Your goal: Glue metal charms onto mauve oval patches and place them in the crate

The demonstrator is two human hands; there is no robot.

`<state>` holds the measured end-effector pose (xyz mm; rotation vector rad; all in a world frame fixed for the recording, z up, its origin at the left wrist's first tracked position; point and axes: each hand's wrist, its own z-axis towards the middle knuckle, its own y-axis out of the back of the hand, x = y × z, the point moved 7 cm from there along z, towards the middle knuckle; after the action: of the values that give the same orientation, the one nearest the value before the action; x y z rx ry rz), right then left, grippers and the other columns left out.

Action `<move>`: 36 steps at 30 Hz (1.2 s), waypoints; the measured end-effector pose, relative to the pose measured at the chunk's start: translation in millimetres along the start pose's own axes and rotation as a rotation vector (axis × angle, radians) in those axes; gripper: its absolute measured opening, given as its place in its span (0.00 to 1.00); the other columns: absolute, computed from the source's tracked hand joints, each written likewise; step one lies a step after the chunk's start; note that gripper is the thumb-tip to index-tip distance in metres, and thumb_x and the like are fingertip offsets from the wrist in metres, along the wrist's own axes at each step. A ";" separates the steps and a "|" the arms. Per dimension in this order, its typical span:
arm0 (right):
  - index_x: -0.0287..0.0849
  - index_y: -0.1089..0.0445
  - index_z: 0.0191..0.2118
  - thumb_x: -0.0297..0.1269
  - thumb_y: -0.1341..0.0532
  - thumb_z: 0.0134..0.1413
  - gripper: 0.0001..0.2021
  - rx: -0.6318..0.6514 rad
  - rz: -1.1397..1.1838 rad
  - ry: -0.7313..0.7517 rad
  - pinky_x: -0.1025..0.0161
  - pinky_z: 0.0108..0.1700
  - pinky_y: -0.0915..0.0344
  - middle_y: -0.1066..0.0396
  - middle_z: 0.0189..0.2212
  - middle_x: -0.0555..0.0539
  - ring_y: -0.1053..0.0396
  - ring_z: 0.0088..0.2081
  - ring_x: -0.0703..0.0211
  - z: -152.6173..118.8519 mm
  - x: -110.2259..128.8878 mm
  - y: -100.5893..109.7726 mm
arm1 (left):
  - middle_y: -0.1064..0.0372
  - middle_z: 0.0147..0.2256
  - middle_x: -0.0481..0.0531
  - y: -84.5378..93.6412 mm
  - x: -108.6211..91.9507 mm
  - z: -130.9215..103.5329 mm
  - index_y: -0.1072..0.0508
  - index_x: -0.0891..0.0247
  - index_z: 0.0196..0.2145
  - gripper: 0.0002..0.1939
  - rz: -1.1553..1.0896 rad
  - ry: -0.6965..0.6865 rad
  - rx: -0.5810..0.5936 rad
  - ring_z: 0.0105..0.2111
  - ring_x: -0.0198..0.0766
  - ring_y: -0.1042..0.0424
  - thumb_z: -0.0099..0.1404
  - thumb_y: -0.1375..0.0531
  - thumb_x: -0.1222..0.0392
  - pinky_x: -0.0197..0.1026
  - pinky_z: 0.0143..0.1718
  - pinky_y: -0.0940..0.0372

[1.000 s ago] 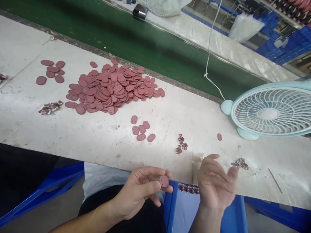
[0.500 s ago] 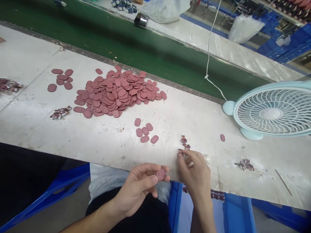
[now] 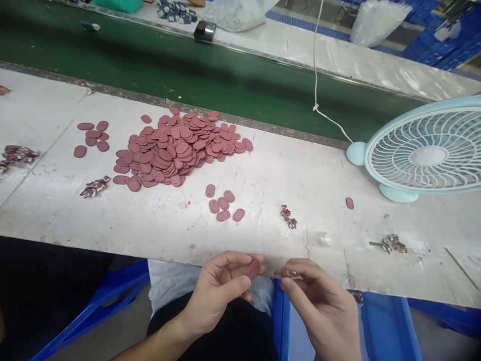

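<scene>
Toward the left of the tabletop, a clump of small dark pieces; along the far edge, a broad heap of dark red ovals; nearer the front, a smaller scatter of ovals. At the near edge, pinches an oval disc between thumb and fingers of the left hand, long axis slanting from lower left to upper right. Just beside, grips a slim dark piece, slightly blurred, in the fingertips of the right hand, lengthwise roughly along the near edge, one end pointing left at the disc. Rightmost, a pale blue fan.
</scene>
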<state>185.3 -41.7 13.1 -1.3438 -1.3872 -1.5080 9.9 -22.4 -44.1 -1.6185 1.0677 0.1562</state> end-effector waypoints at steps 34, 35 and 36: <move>0.46 0.24 0.40 0.34 0.33 0.61 0.02 0.202 0.308 -0.124 0.64 0.40 0.23 0.21 0.36 0.48 0.22 0.37 0.59 -4.3 -1.6 -26.5 | 0.18 0.39 0.55 -3.6 9.2 1.6 0.18 0.61 0.27 0.04 0.188 0.021 -0.062 0.45 0.47 0.21 0.59 0.30 0.63 0.43 0.46 0.30; 0.47 0.24 0.40 0.33 0.33 0.61 0.03 0.202 0.295 -0.114 0.64 0.40 0.24 0.21 0.36 0.49 0.22 0.37 0.60 -4.0 -0.6 -25.3 | 0.18 0.39 0.55 -4.8 9.1 1.6 0.18 0.61 0.27 0.04 0.184 0.019 -0.059 0.44 0.46 0.21 0.59 0.30 0.63 0.44 0.46 0.30; 0.47 0.24 0.40 0.33 0.33 0.61 0.03 0.199 0.285 -0.101 0.65 0.41 0.24 0.21 0.37 0.49 0.22 0.37 0.61 -3.8 0.3 -24.2 | 0.18 0.38 0.55 -5.8 8.9 1.5 0.18 0.61 0.27 0.04 0.180 0.015 -0.058 0.44 0.46 0.21 0.60 0.30 0.63 0.44 0.47 0.30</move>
<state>161.6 -40.4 7.3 -1.4381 -1.3043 -1.1002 19.7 -26.4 -45.8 -1.5761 1.2302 0.2976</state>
